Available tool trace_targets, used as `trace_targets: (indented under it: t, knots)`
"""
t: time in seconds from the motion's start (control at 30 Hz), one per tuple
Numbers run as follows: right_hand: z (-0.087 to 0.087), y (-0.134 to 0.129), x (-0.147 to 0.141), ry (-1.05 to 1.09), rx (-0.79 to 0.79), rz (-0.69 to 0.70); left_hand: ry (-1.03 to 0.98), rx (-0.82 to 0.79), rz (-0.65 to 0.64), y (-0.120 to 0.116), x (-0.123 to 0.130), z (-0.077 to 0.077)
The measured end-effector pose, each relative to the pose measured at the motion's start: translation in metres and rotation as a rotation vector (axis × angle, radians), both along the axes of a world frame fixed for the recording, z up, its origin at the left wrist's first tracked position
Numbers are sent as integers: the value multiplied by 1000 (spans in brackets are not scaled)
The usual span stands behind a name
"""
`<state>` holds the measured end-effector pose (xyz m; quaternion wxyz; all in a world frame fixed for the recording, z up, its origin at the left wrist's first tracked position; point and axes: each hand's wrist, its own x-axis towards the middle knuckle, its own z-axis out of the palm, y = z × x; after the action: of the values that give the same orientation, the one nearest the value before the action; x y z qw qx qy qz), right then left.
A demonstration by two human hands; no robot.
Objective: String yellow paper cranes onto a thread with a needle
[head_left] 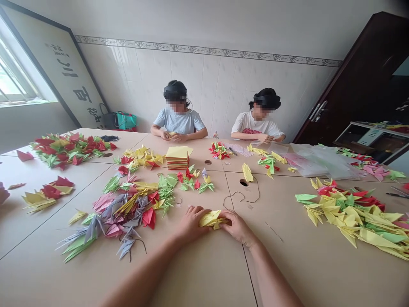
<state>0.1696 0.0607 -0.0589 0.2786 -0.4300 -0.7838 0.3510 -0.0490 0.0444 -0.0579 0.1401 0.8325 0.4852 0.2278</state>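
Between my two hands, low over the table, is a bundle of yellow folded paper cranes. My left hand closes on its left end, and the fingers of my right hand grip its right end. Whether the bundle is one piece or several cannot be made out. Left of my hands lies a heap of purple, pink, green and yellow folded cranes. A dark cord curls on the table just beyond my right hand, near a yellow folded piece.
A stack of square coloured paper stands mid-table. More folded cranes are piled at the right and far left. Clear plastic sheets lie far right. Two people sit opposite, a person in blue and a person in white, working with their hands.
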Motion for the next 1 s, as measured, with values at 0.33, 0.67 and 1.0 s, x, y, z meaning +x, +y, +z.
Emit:
trace_targets:
  t: [0.33,0.67,1.0]
  knots:
    - [1,3,10,-45,-145,-42,15,44,19,-5,3,3]
    - [2,4,13,-29,-183,-109,-21,30,12,-4,1,0]
    - [-5,2,-6,67,-126,-104,8,75,-43,-8,6,0]
